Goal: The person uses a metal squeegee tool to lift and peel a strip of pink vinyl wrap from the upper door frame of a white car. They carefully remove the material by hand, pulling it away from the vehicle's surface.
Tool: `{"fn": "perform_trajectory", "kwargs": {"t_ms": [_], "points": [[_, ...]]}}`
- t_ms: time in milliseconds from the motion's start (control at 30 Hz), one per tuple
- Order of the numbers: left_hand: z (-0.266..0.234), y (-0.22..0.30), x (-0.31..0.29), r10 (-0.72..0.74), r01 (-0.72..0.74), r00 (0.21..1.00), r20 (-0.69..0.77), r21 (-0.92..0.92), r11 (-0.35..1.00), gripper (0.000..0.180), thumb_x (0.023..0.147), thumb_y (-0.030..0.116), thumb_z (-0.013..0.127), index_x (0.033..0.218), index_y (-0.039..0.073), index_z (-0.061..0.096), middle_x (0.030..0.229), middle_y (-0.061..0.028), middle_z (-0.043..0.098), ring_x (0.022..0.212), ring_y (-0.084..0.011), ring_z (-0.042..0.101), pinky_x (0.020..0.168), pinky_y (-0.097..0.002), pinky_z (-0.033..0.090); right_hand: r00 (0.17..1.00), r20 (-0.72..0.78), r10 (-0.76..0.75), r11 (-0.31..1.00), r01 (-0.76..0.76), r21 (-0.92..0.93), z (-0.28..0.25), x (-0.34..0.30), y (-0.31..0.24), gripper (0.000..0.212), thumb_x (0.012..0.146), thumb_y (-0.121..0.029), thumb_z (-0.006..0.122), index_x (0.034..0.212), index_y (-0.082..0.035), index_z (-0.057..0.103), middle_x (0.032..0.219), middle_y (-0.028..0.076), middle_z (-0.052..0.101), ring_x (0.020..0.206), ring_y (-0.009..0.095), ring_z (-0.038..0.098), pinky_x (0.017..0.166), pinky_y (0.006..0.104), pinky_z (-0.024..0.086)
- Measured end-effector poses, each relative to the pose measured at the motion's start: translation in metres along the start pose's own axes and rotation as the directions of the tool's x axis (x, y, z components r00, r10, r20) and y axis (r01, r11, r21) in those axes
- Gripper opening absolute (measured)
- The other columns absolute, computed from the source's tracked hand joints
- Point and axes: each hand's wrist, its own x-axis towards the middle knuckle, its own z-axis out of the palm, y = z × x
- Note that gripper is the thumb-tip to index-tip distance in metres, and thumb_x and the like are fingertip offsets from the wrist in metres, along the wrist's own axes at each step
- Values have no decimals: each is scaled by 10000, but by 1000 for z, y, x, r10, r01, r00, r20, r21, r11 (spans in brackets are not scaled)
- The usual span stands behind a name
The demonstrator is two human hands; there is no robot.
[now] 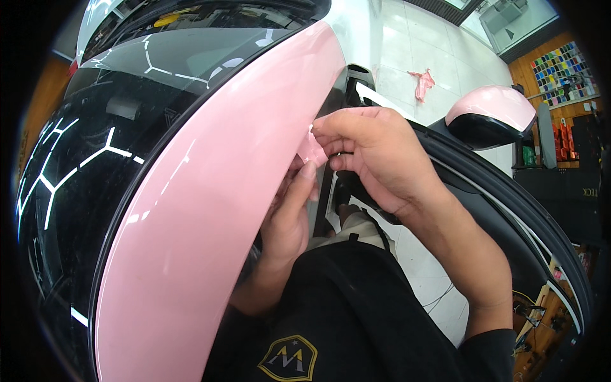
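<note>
A long curved car roof rail covered in glossy pink film point(197, 210) runs from the upper middle down to the lower left. At its right edge a small crumpled flap of pink film point(312, 151) sticks out. My right hand point(379, 149) pinches the upper part of this flap between thumb and forefinger, its other fingers curled. Lower down, my left hand point(287, 213) has its thumb against the flap's bottom. The left fingers are partly hidden behind the rail's edge.
Left of the rail lies dark glass point(95, 159) with light reflections. On my right stands an open car door point(471, 210) with a pink-capped mirror point(491, 114). A crumpled pink film scrap point(422, 84) lies on the tiled floor point(439, 48). Colour swatches point(563, 73) hang on the far wall.
</note>
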Motion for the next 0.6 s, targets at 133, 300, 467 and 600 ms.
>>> {"fn": "perform_trajectory", "kwargs": {"t_ms": [133,300,467,600], "points": [[-3,1,0,6,-6,1000,11,-7,1000,156,1018,100,579,1158,36,601,1010,-50,641,801,-71,515,714,-254,411,997,-70,-25,997,20,-73,10,-1,-12,222,859,-164,676,797,42,731,750,72,693,682,125,618,656,253,460],[2,3,-2,3,-3,1000,0,-10,1000,147,1023,115,577,1141,31,601,950,-40,620,784,-77,504,726,-260,412,999,-51,18,977,-28,-210,3,3,-19,209,862,-192,690,817,11,713,777,56,683,706,112,617,641,252,474],[-7,-6,1,5,-5,999,35,-7,1000,131,1022,133,588,1102,31,605,845,-33,586,760,-97,490,746,-274,406,999,-30,25,947,-33,-320,1,10,-23,182,848,-192,694,786,-20,696,765,29,649,709,100,593,636,251,462],[-6,-7,2,22,-23,998,63,5,1000,129,1021,141,591,1080,27,609,836,-38,594,745,-103,488,748,-286,398,997,-51,61,958,-72,-279,2,12,-28,159,825,-161,697,733,-35,666,731,15,606,679,92,549,615,255,441]]}}
